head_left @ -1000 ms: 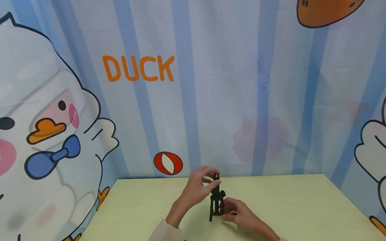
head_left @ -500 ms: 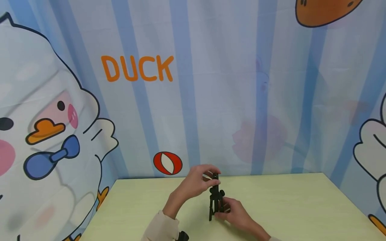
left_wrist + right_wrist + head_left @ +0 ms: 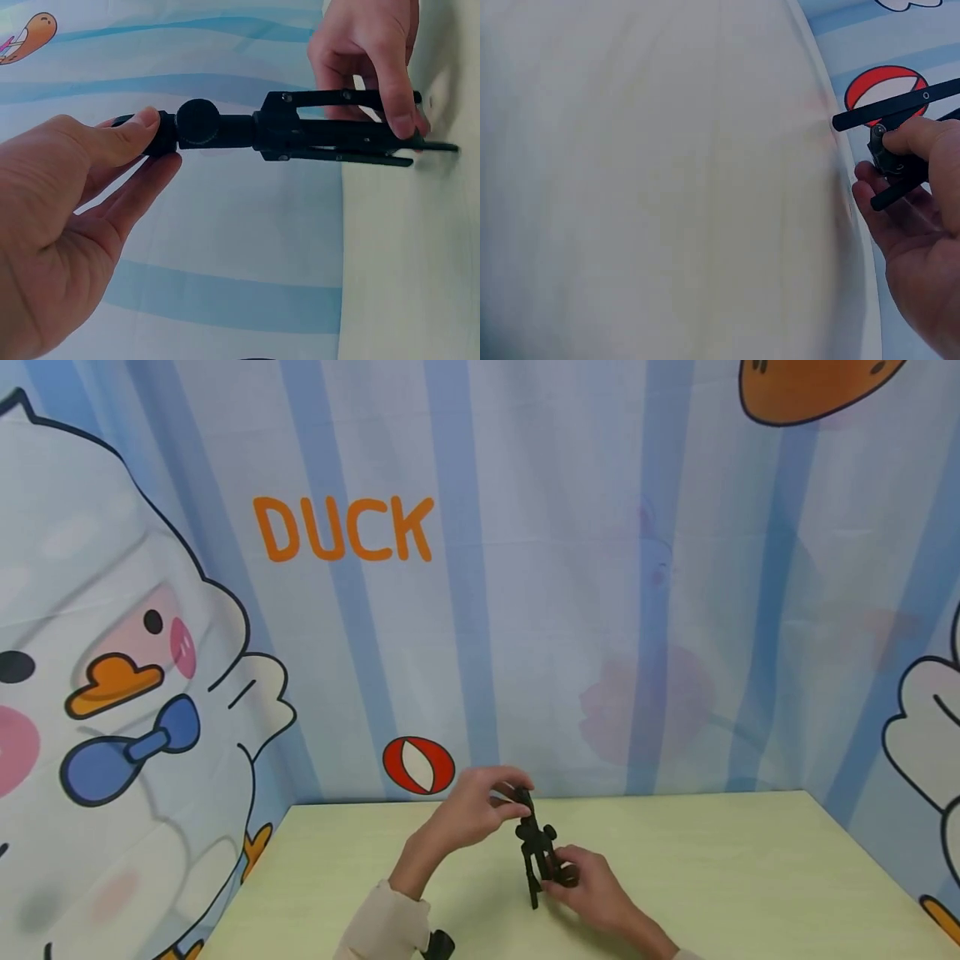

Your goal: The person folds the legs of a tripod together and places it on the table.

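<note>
A small black tripod tilts slightly, its top leaning left, over the pale table. My left hand pinches its head between thumb and fingers; in the left wrist view the thumb lies along the tripod's head, beside a round knob. Down at the legs, my right hand grips the lower part with thumb and fingers. In the right wrist view the right hand holds the leg section, with leg ends sticking out past the fingers. Whether the feet touch the table I cannot tell.
The pale yellow table runs back to a striped blue curtain printed with ducks and a ball. A black object sits at the left sleeve's cuff.
The tripod has gone from upright to tilted, its top shifting left along with my left hand. My right hand has taken hold among the legs.
</note>
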A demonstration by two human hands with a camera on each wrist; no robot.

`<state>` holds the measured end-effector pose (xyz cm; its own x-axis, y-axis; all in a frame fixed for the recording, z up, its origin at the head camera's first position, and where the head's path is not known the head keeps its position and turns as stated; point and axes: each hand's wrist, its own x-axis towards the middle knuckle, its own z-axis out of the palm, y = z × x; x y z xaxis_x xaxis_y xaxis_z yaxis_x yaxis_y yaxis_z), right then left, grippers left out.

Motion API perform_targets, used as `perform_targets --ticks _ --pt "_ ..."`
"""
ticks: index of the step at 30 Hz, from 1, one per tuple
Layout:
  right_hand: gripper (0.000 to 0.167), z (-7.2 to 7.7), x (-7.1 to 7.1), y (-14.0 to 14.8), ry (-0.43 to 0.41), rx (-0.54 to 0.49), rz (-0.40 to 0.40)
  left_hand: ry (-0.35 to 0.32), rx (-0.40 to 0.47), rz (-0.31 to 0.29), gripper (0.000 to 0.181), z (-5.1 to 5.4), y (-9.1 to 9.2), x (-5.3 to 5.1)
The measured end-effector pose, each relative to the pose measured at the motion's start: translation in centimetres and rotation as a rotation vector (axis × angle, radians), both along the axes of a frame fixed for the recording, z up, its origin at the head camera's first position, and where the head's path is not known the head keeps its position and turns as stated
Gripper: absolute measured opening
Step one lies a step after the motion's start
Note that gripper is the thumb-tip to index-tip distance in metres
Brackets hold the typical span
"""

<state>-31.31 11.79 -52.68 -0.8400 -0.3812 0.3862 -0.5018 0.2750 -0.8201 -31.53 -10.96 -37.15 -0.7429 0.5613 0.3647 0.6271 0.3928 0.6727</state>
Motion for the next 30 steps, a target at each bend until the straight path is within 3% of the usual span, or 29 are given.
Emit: perform_targets --ticks 8,14,23,30 --pt "0.021 1.1 -0.4 2.2 -0.015 -0.043 -0.049 -0.017 0.078 0.049 0.023 -0.6 -1.9 -0.4" --pt "0.023 2.1 -0.6 4.0 -0.004 -0.062 -0.113 -0.038 0.102 0.086 0.019 -1.8 -3.2 -0.7" --pt "0.021 3.8 -1.0 5.4 0.040 -0.074 -0.107 -0.099 0.063 0.186 0.018 -4.5 -4.6 -1.2" --pt "0.020 4.3 -1.3 5.7 0.000 -0.020 -0.125 -0.143 0.013 0.165 0.020 -6.9 -4.9 -1.7"
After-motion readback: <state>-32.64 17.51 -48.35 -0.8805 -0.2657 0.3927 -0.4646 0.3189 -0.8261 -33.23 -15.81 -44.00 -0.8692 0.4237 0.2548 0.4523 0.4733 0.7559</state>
